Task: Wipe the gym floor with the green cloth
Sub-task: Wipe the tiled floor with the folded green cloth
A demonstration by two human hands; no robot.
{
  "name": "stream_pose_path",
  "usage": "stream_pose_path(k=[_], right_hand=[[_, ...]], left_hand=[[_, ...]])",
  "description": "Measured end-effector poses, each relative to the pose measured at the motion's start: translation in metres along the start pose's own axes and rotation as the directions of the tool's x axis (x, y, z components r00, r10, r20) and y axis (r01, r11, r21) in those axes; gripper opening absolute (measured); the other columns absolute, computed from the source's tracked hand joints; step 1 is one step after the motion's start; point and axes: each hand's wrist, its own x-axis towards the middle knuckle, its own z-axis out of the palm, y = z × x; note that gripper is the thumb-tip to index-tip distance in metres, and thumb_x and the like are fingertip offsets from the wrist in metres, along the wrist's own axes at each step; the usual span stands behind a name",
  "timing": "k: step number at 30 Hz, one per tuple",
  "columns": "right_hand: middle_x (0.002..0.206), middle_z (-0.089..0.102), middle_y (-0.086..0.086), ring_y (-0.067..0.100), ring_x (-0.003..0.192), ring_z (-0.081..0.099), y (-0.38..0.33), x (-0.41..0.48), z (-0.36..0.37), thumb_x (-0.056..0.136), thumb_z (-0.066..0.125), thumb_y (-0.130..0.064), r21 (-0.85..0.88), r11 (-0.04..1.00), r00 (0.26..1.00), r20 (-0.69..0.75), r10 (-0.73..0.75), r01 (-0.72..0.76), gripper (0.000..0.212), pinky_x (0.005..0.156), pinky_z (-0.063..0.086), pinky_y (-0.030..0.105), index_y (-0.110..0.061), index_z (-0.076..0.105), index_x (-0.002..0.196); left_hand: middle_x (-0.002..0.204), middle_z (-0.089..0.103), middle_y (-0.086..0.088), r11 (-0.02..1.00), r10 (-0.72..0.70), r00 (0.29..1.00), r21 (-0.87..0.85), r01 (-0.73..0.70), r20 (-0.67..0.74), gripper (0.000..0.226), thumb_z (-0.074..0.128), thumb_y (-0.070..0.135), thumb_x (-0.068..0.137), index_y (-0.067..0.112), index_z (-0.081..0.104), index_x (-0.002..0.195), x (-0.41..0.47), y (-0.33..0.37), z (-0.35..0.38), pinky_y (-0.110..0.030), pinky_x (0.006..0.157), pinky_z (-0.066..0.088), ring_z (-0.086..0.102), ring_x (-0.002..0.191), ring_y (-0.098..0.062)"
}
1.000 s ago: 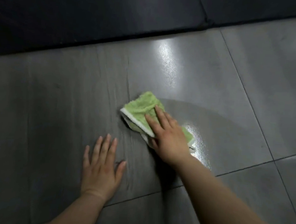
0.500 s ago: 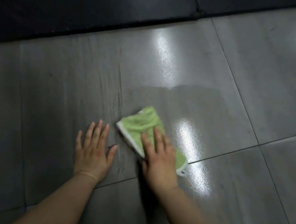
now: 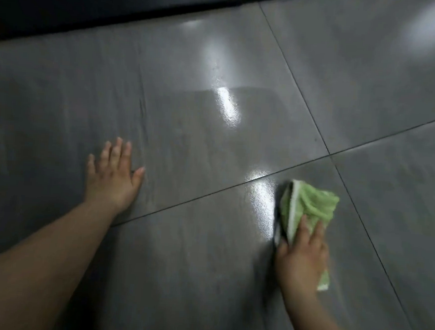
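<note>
The right hand (image 3: 301, 255) presses the green cloth (image 3: 309, 204), fingers flat; left hand (image 3: 112, 175) braces, fingers apart; gym floor (image 3: 187, 137) glistens across 2 tiles (rest looks dry).

I've got the left hand (image 3: 112, 177) flat, fingers spread, arm straight, and the right hand (image 3: 301, 258) pressing down, fingers extended.

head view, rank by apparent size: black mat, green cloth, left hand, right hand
1. black mat
2. green cloth, left hand and right hand look alike; the cloth lies partly under the right hand, so no ranking
</note>
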Motion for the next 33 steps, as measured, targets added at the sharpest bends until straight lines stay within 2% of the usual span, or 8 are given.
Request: stream_pose_path(k=[4, 8, 13, 17, 20, 24, 28, 33], right_hand=[[0.127, 0.045, 0.01, 0.031, 0.099, 0.06, -0.03, -0.059, 0.029, 0.046, 0.061, -0.053, -0.182, 0.832, 0.85, 0.046, -0.525, 0.524, 0.081, 0.069, 0.056, 0.037, -0.026, 0.043, 0.12], [0.128, 0.049, -0.002, 0.016, 0.096, 0.067, 0.005, -0.041, 0.013, 0.053, 0.051, -0.053, -0.204, 0.645, 0.673, 0.124, -0.73, 0.737, 0.073, 0.073, 0.056, 0.028, -0.033, 0.038, 0.122], [0.119, 0.063, 0.018, 0.039, 0.091, 0.066, 0.088, -0.006, -0.024, 0.056, 0.054, -0.028, -0.247, 0.89, 0.918, -0.006, -0.397, 0.384, 0.071, 0.067, 0.056, 0.043, -0.021, 0.043, 0.126], [0.142, 0.035, 0.03, 0.049, 0.113, 0.048, 0.03, -0.028, -0.004, 0.08, 0.047, -0.015, 0.044, 0.961, 0.962, 0.007, 0.272, -0.273, 0.061, 0.092, 0.042, 0.049, -0.011, 0.034, 0.14], [0.113, 0.064, 0.022, 0.036, 0.078, 0.068, -0.016, -0.076, 0.02, 0.055, 0.055, -0.04, -0.042, 0.994, 0.983, 0.153, -0.098, 0.106, 0.07, 0.061, 0.056, 0.037, -0.019, 0.046, 0.121], [0.119, 0.064, -0.006, 0.014, 0.09, 0.07, -0.007, -0.101, 0.023, 0.031, 0.074, -0.053, -0.113, 0.831, 0.835, 0.168, -0.524, 0.545, 0.101, 0.071, 0.055, 0.024, -0.032, 0.037, 0.122], [0.121, 0.062, -0.001, 0.022, 0.094, 0.067, 0.057, -0.08, 0.008, 0.052, 0.055, -0.046, -0.171, 0.841, 0.857, 0.159, -0.49, 0.513, 0.102, 0.067, 0.057, 0.031, -0.034, 0.01, 0.143], [0.112, 0.064, 0.028, 0.046, 0.086, 0.066, 0.086, -0.067, -0.022, 0.064, 0.037, -0.044, -0.222, 0.969, 0.978, 0.2, -0.066, 0.111, 0.066, 0.061, 0.053, 0.054, -0.013, 0.043, 0.121]], left_hand=[[0.156, 0.004, -0.007, 0.998, -0.044, 0.999, -0.034, 0.045, 0.024, 0.06, 0.031, 0.035, 0.094, 0.011, 0.008, 0.144, -0.004, 0.008, -0.008, -0.041, 0.116, 0.007, 0.002, 0.144, -0.025], [0.156, 0.004, -0.008, 0.992, -0.06, 0.997, -0.106, 0.066, 0.055, 0.059, 0.035, 0.033, 0.094, 0.012, 0.012, 0.144, -0.024, 0.016, -0.004, -0.039, 0.116, 0.008, 0.002, 0.143, -0.025], [0.156, 0.002, -0.006, 0.998, -0.03, 0.994, -0.06, 0.036, 0.105, 0.061, 0.037, 0.035, 0.093, 0.014, 0.011, 0.144, -0.039, 0.014, -0.002, -0.04, 0.116, 0.008, 0.001, 0.144, -0.024], [0.156, 0.001, -0.008, 0.989, -0.085, 0.991, -0.112, 0.097, 0.105, 0.063, 0.036, 0.037, 0.093, 0.012, 0.009, 0.144, -0.047, 0.027, 0.001, -0.042, 0.116, 0.004, -0.001, 0.144, -0.026], [0.156, -0.004, -0.008, 0.977, -0.11, 0.984, -0.168, 0.133, 0.139, 0.071, 0.041, 0.042, 0.09, 0.012, 0.005, 0.144, -0.05, 0.037, 0.003, -0.042, 0.116, -0.001, -0.007, 0.143, -0.026], [0.156, -0.01, -0.006, 0.995, -0.057, 0.973, -0.063, 0.072, 0.222, 0.08, 0.043, 0.049, 0.087, 0.015, -0.001, 0.145, -0.048, 0.025, 0.0, -0.039, 0.116, -0.001, -0.01, 0.143, -0.026], [0.156, -0.009, -0.008, 1.0, 0.009, 0.978, -0.031, -0.003, 0.209, 0.076, 0.04, 0.05, 0.088, 0.02, 0.0, 0.145, -0.058, 0.023, 0.0, -0.039, 0.116, 0.0, -0.009, 0.143, -0.026], [0.156, -0.006, -0.006, 0.952, 0.305, 0.937, -0.07, -0.298, 0.167, 0.08, 0.025, 0.065, 0.077, 0.024, 0.005, 0.144, -0.089, 0.051, 0.015, -0.039, 0.115, -0.007, -0.008, 0.143, -0.024]])
